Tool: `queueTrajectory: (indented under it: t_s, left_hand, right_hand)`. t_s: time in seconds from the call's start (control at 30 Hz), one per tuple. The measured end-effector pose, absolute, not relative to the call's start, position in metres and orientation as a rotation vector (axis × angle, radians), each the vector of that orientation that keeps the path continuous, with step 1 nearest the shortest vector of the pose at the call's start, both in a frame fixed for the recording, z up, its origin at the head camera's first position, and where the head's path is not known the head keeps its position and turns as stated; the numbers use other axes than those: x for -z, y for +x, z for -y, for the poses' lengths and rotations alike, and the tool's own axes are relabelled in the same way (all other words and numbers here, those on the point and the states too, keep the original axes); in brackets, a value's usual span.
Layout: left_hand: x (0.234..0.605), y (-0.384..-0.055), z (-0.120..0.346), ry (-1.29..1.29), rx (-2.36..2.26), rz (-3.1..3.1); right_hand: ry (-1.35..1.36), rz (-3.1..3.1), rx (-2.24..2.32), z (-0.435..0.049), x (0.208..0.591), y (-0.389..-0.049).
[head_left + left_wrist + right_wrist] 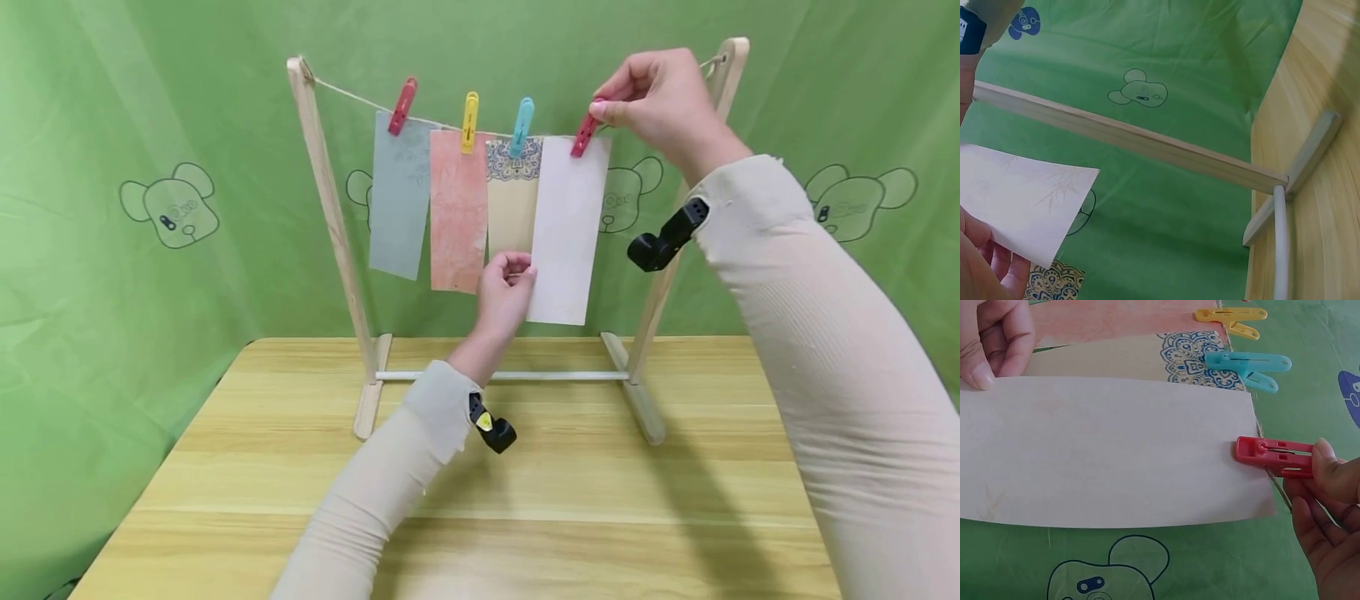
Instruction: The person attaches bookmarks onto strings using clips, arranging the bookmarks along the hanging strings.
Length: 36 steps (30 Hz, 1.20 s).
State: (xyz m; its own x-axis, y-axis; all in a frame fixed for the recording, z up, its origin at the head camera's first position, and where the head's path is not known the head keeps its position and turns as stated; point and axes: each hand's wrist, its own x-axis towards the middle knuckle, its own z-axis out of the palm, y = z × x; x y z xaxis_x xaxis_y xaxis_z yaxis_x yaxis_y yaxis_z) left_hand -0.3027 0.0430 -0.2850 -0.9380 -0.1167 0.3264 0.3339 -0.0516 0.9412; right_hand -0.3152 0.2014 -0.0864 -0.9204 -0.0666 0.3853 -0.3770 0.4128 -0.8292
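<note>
A white paper card (pixel 568 233) hangs at the right end of a string, with a red clothespin (pixel 587 133) over its top edge. My right hand (pixel 667 104) pinches the upper end of that clothespin between thumb and fingers, as the right wrist view (pixel 1329 506) also shows. Lower down, my left hand (pixel 506 292) pinches the card's left edge between thumb and fingers. Left of it hang a beige card with a blue pattern (pixel 512 208) under a blue clothespin (pixel 522 125), a pink card (pixel 457 208) under a yellow clothespin (pixel 469 121), and a grey-blue card (pixel 400 196) under another red clothespin (pixel 402 107).
The string (pixel 348 96) runs between two wooden posts (pixel 330 200) with flat feet. A white crossbar (pixel 558 376) joins them low down, above a wooden table (pixel 525 525). Green cloth (pixel 247 275) with printed bear heads surrounds the table.
</note>
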Motion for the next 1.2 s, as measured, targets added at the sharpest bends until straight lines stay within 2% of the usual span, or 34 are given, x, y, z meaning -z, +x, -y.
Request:
queueTrajectory:
  t_s: [1.2]
  left_hand:
    - [0.286, -0.309, -0.056, -0.202, 2.167, 1.891]
  right_hand:
    - [0.396, 2.466, -1.47, -0.215, 0.095, -0.322]
